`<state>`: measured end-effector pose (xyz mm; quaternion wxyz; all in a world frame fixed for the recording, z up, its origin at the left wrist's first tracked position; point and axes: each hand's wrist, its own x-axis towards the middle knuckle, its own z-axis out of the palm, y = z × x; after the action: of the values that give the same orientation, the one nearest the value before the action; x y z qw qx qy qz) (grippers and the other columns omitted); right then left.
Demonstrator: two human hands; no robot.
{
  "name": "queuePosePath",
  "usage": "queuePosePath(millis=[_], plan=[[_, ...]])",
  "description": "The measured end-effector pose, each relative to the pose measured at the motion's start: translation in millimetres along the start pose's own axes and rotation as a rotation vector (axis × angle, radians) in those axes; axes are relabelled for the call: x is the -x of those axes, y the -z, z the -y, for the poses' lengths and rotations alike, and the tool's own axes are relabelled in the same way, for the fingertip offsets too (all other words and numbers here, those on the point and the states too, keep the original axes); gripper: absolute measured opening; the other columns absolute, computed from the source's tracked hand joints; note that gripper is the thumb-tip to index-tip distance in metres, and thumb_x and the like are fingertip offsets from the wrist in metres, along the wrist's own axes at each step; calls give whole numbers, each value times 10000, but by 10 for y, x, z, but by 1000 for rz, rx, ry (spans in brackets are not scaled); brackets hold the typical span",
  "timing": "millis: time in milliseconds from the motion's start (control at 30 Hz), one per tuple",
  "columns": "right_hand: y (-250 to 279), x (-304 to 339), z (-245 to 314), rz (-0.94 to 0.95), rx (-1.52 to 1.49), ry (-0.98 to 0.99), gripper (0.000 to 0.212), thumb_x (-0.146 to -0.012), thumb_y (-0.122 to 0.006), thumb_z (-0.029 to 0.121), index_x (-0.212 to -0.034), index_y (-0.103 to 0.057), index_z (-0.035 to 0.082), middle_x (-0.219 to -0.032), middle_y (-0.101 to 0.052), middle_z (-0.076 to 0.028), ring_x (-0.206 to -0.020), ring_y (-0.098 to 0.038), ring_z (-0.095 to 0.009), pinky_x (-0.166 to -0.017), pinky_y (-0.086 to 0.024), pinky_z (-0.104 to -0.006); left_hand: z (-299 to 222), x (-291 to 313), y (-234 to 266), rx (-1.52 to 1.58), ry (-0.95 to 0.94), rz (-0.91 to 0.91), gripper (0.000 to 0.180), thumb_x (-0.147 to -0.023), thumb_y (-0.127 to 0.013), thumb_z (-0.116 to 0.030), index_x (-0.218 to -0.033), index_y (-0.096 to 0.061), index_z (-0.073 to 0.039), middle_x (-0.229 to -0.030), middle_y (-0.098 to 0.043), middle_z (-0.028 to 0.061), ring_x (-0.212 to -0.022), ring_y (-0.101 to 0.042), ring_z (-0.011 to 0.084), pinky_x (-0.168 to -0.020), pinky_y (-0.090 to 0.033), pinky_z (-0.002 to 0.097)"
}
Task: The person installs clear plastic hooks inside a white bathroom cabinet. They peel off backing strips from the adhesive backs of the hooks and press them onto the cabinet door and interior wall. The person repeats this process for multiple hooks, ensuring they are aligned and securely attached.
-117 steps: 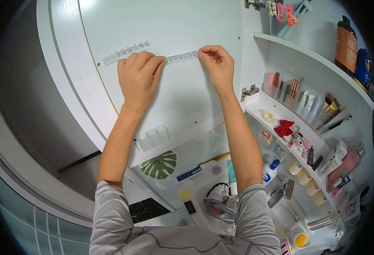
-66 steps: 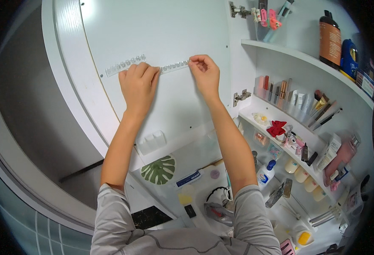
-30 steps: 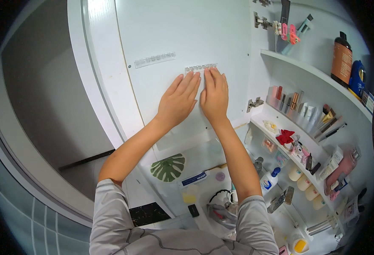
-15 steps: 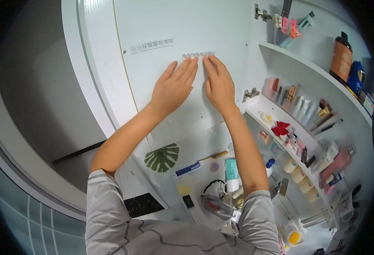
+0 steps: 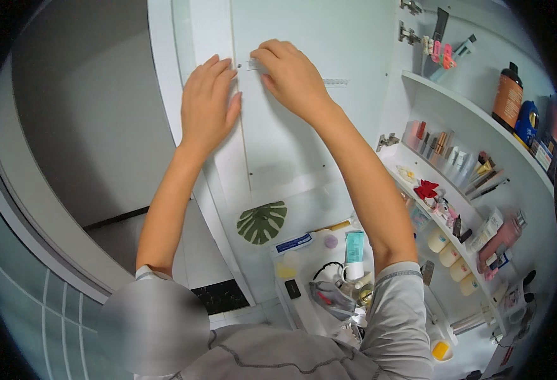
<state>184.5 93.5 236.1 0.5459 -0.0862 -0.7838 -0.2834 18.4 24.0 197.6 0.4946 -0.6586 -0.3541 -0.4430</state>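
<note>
My right hand rests its bent fingertips on a clear plastic hook strip on the pale inner face of a cabinet door. It covers most of that strip, and its thumb stands apart from the fingers. Farther right, partly behind my right wrist, a second clear hook strip is on the same door. My left hand lies at the door's white left edge, fingers stretched out and holding nothing.
On the right, open white shelves carry a brown bottle, cosmetics and a red bow. Below the door are a green leaf-shaped piece, a teal-and-white tube and a grey pouch. A doorway frame stands left.
Both hands have left the right hook strip and moved left. My right hand now touches the left strip; my left hand has gone to the door's edge. The view has shifted slightly.
</note>
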Motion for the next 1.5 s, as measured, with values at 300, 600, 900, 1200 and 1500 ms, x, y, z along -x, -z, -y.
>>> queuePosePath(millis=[300,600,900,1200,1500], plan=[[-198,-84,-10,-27,5,55,131,-701,-559,-36,-822,-544,15,-821,-539,-108,-805,-536,-278,-692,-470,-372,56,112,-170,-115,49,41,562,-759,-635,-158,-1284,-455,-74,-1365,-444,59,-1312,-352,269,-1079,-237,456],[-131,-184,-113,89,-59,104,107,-725,-531,-63,-814,-536,-4,-829,-541,-120,-823,-533,-295,-702,-468,-377,84,100,-201,-145,27,23,558,-765,-645,-189,-1279,-462,-73,-1363,-444,50,-1301,-364,266,-1064,-260,475],[-150,-168,-115,89,15,149,118,-701,-530,-70,-799,-525,-4,-813,-523,-122,-791,-517,-281,-697,-469,-366,82,84,-192,-128,28,27,563,-773,-653,-197,-1288,-460,-80,-1364,-444,44,-1307,-359,257,-1070,-258,460],[-297,1,-1,-185,26,128,116,-699,-594,25,-795,-529,30,-810,-509,-106,-783,-510,-280,-682,-458,-362,71,92,-221,-128,59,40,559,-774,-648,-194,-1287,-460,-76,-1371,-439,54,-1310,-355,267,-1077,-242,469],[-695,-140,20,-431,146,22,177,-628,-677,115,-671,-506,92,-691,-456,-47,-678,-440,-207,-581,-360,-323,87,95,-221,-132,72,61,623,-737,-656,-165,-1311,-436,-69,-1383,-426,65,-1320,-337,283,-1078,-232,491]])
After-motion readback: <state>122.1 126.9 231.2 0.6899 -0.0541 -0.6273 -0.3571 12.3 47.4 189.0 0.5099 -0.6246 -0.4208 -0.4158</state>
